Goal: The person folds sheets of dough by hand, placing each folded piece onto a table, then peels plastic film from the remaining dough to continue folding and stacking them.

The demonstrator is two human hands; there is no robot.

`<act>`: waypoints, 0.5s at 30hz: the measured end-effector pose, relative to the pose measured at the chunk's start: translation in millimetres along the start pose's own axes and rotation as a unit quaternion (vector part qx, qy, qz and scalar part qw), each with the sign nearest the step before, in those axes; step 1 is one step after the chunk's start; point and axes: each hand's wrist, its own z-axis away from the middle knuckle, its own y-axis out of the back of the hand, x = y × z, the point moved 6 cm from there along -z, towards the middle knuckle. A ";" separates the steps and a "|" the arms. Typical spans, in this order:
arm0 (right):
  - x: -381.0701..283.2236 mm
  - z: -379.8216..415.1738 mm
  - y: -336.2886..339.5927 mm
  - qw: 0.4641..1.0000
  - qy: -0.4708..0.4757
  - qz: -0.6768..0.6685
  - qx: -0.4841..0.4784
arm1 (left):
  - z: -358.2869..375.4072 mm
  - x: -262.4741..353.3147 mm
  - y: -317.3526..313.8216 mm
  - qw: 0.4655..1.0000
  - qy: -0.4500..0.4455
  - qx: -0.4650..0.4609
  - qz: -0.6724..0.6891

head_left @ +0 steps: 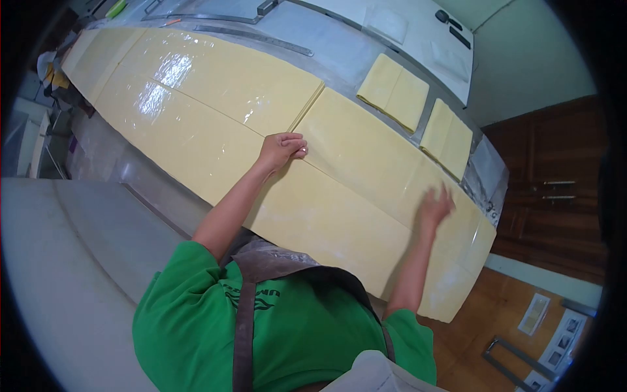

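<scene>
A long, pale yellow dough sheet (353,215) covers most of the worktable, with straight seams along and across it. My left hand (284,150) is closed at the middle of the sheet, right where a crosswise edge meets the lengthwise seam. Its fingertips are curled together, and what they pinch is too small to make out. Over the right part of the sheet, my right hand (436,206) is blurred by motion with its fingers apart. Nothing shows in it. The left end of the dough (163,85) looks glossy, as if under clear film.
Two folded dough pieces (394,91) (447,139) lie along the far side. A metal ruler (255,40) and a metal frame (202,17) rest behind the sheet. Beyond is a white surface (418,32) with dark small items (452,27). Wooden cabinets (545,189) stand at right.
</scene>
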 end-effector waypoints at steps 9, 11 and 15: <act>-298.3 68.9 -79.6 0.829 0.098 -0.380 -0.399 | -15.1 -3.8 -8.4 0.989 -0.041 0.032 -0.141; -298.3 69.0 -83.3 0.826 0.082 -0.360 -0.426 | -13.3 -1.8 -6.4 0.989 -0.036 0.028 -0.143; -288.5 71.9 -79.5 0.840 0.083 -0.380 -0.379 | -5.9 1.4 -13.6 0.993 -0.025 0.019 -0.114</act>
